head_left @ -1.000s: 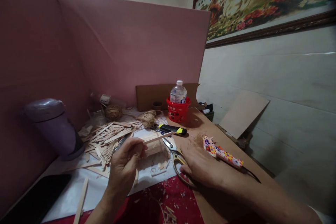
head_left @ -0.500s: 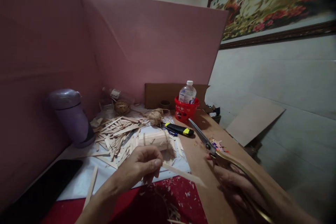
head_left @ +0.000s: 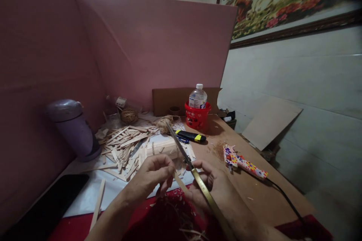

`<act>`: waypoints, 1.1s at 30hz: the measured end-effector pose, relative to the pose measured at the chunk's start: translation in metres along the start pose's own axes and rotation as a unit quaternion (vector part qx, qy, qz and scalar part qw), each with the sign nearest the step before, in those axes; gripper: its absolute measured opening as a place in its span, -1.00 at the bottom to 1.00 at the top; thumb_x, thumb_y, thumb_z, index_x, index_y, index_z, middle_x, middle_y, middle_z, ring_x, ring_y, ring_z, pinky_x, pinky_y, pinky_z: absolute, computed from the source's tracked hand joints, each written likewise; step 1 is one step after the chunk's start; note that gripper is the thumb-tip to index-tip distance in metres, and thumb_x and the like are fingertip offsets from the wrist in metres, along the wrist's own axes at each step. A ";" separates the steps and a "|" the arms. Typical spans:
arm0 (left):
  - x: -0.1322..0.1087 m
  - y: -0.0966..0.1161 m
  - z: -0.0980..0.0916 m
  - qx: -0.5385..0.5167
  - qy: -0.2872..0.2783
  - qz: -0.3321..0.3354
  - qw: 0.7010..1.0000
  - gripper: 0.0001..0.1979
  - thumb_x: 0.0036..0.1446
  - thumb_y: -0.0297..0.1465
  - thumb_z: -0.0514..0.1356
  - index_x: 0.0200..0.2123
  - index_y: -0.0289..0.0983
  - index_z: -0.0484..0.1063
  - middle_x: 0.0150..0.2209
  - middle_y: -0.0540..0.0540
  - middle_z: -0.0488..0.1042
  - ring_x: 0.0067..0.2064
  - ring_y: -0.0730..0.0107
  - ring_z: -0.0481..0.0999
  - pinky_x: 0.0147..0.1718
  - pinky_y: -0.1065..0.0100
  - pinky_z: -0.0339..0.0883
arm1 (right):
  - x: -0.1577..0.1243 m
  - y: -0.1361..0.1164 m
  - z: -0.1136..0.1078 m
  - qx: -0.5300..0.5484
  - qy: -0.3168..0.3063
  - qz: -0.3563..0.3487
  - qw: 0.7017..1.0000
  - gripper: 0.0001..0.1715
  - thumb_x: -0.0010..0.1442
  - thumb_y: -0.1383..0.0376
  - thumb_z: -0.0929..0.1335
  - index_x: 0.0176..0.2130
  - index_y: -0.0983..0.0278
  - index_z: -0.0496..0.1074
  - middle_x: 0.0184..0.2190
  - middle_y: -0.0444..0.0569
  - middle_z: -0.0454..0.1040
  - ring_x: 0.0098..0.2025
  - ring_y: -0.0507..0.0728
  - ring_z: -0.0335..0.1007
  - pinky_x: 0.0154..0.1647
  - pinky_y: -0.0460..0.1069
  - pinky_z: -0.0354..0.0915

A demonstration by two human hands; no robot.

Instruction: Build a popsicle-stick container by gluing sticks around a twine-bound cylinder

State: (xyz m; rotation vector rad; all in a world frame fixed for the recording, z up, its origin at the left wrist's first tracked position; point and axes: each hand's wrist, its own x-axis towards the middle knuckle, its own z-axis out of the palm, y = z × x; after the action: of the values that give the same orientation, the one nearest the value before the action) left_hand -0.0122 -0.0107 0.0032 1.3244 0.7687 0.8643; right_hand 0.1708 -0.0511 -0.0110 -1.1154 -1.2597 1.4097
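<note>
My left hand point(head_left: 151, 179) pinches a thin wooden craft stick point(head_left: 178, 181) that slants down to the right. My right hand point(head_left: 217, 192) grips gold-handled scissors point(head_left: 195, 175), whose blades point up and away, crossing just above the stick. Both hands hover over a red bin point(head_left: 169, 220) holding wood shavings. Behind them a small structure of sticks point(head_left: 165, 147) sits on white paper point(head_left: 85, 199), beside a loose pile of craft sticks point(head_left: 124, 145).
A flower-patterned glue gun point(head_left: 244, 163) with a black cord lies on the brown table at right. A yellow-black utility knife point(head_left: 190, 136), red cup with a water bottle point(head_left: 197, 111), twine balls point(head_left: 130, 115), purple flask point(head_left: 70, 128) and black phone point(head_left: 42, 207) surround the work.
My right hand picked the scissors up off the table and swung them over to the stick. My left hand turned the stick from pointing up-right to pointing down-right, above the red bin.
</note>
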 end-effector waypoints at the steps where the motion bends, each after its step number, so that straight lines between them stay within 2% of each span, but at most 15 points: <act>1: 0.002 -0.002 0.001 -0.019 0.014 0.000 1.000 -0.75 0.06 -0.23 0.25 -0.49 -0.28 0.35 -0.74 0.10 0.31 -0.76 0.63 0.20 -0.77 0.58 0.02 | 0.000 0.000 0.003 -0.004 0.014 -0.005 1.000 -0.46 -0.16 0.31 0.54 -0.17 0.23 0.35 -0.59 -0.22 0.43 -0.62 -0.03 0.27 -0.61 -0.16 0.19; 3: 0.005 -0.004 0.004 -0.066 0.037 0.002 0.997 -0.74 0.06 -0.26 0.26 -0.53 -0.28 0.33 -0.76 0.12 0.28 -0.79 0.64 0.15 -0.81 0.58 -0.04 | 0.002 0.002 0.010 -0.014 0.052 -0.018 0.998 -0.47 -0.16 0.32 0.53 -0.17 0.25 0.34 -0.62 -0.25 0.39 -0.62 -0.04 0.25 -0.63 -0.17 0.16; 6: 0.007 -0.004 0.006 -0.120 0.048 0.003 0.992 -0.73 0.04 -0.24 0.28 -0.54 -0.29 0.37 -0.73 0.09 0.31 -0.78 0.63 0.17 -0.83 0.58 -0.03 | 0.005 0.005 0.019 -0.011 0.099 -0.052 0.994 -0.45 -0.17 0.34 0.53 -0.16 0.26 0.34 -0.65 -0.29 0.33 -0.60 -0.03 0.26 -0.61 -0.17 0.17; 12: 0.005 -0.005 0.006 -0.062 0.030 0.022 0.997 -0.70 -0.04 -0.21 0.35 -0.55 -0.34 0.45 -0.69 0.00 0.40 -0.72 0.61 0.27 -0.78 0.58 0.09 | 0.007 -0.007 0.028 0.054 0.106 -0.084 0.989 -0.44 -0.18 0.21 0.55 -0.20 0.26 0.34 -0.62 -0.25 0.33 -0.59 -0.03 0.24 -0.60 -0.15 0.19; 14: 0.003 -0.006 0.006 -0.065 0.034 0.030 0.997 -0.69 -0.02 -0.20 0.33 -0.56 -0.33 0.42 -0.66 0.00 0.42 -0.70 0.61 0.30 -0.76 0.58 0.12 | 0.008 -0.009 0.028 0.069 0.095 -0.070 0.991 -0.36 -0.22 0.16 0.57 -0.17 0.26 0.33 -0.59 -0.25 0.33 -0.60 -0.04 0.22 -0.63 -0.16 0.17; 16: 0.002 -0.005 0.007 -0.081 0.037 0.033 0.996 -0.67 0.03 -0.17 0.29 -0.54 -0.30 0.37 -0.68 0.03 0.39 -0.72 0.59 0.31 -0.78 0.59 0.10 | 0.009 -0.006 0.023 0.089 0.058 -0.035 0.994 -0.30 -0.22 0.06 0.56 -0.14 0.24 0.33 -0.57 -0.23 0.34 -0.61 -0.05 0.22 -0.65 -0.16 0.15; 20: 0.002 -0.003 0.009 -0.082 0.036 0.022 0.996 -0.69 0.09 -0.14 0.23 -0.48 -0.25 0.30 -0.76 0.10 0.32 -0.79 0.56 0.28 -0.85 0.60 -0.03 | 0.005 0.007 0.007 0.100 -0.023 0.033 0.994 -0.29 -0.09 -0.26 0.38 -0.25 0.27 0.39 -0.61 -0.17 0.30 -0.64 -0.02 0.22 -0.71 -0.15 0.09; 23: 0.002 -0.001 0.010 -0.073 0.060 0.014 0.995 -0.69 0.08 -0.16 0.25 -0.49 -0.27 0.31 -0.75 0.11 0.31 -0.81 0.62 0.22 -0.86 0.61 -0.08 | -0.007 0.013 -0.003 0.084 -0.059 0.039 0.994 -0.16 -0.23 -0.33 0.40 -0.25 0.29 0.39 -0.59 -0.16 0.31 -0.64 -0.04 0.19 -0.71 -0.16 0.06; 25: 0.001 -0.001 0.011 -0.074 0.070 0.002 0.995 -0.68 0.06 -0.17 0.26 -0.52 -0.28 0.32 -0.76 0.11 0.31 -0.82 0.64 0.17 -0.86 0.61 -0.10 | -0.016 0.014 -0.006 0.058 -0.091 0.024 0.994 -0.12 -0.24 -0.37 0.37 -0.26 0.30 0.38 -0.61 -0.20 0.27 -0.65 -0.08 0.14 -0.69 -0.18 0.03; 29: -0.001 -0.001 0.012 -0.075 0.081 -0.020 0.994 -0.66 0.02 -0.16 0.29 -0.55 -0.27 0.32 -0.79 0.12 0.27 -0.84 0.64 0.14 -0.86 0.59 -0.09 | -0.026 0.014 -0.004 0.037 -0.083 0.015 0.996 -0.14 -0.16 -0.40 0.30 -0.27 0.28 0.38 -0.57 -0.18 0.25 -0.57 -0.05 0.17 -0.58 -0.15 0.11; 33: -0.001 -0.001 0.012 -0.068 0.089 -0.023 0.993 -0.65 0.00 -0.14 0.30 -0.55 -0.28 0.32 -0.79 0.10 0.29 -0.83 0.64 0.14 -0.86 0.59 -0.06 | -0.022 0.016 -0.002 0.064 -0.082 0.020 0.994 -0.10 -0.29 -0.42 0.34 -0.27 0.25 0.38 -0.55 -0.17 0.23 -0.52 -0.01 0.18 -0.50 -0.12 0.19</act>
State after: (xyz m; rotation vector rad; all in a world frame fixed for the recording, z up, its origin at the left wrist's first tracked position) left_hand -0.0021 -0.0171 0.0031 1.1163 0.8613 0.9901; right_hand 0.1757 -0.0737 -0.0261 -0.9586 -1.2469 1.6149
